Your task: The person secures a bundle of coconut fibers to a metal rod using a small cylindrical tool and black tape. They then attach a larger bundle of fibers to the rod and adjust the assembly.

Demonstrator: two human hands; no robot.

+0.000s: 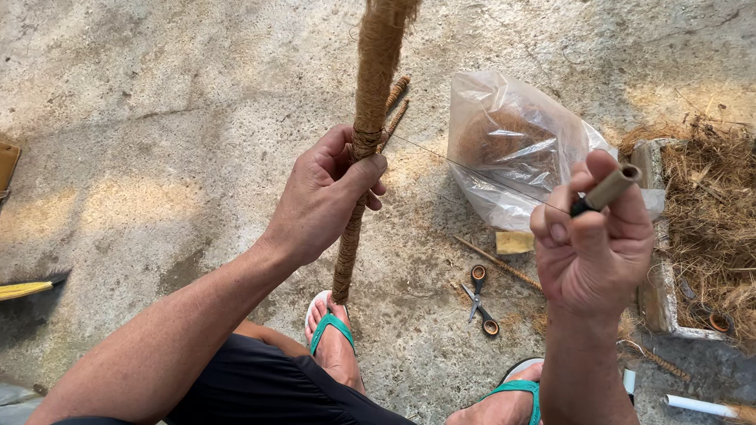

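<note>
The coir-wrapped pole (367, 118) stands upright between the person's knees, left hand (323, 197) clenched around it at mid-height, while the right hand (593, 247) pinches a small thread spool (608, 189) from which a thin thread (473, 167) runs taut to the pole. Keeping that line tight (and the pole steady) should make neat turns. Around them: rough concrete floor (162, 101), scissors (479, 300), a plastic bag of fibre (508, 154).

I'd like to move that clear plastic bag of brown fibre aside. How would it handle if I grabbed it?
The plastic bag looks thin and crinkled, so it would probably sag rather than hold shape. Its fill seems loose brown fibre, likely light for its bulk. The mouth appears open, so fibre might spill if it is tipped.
</note>
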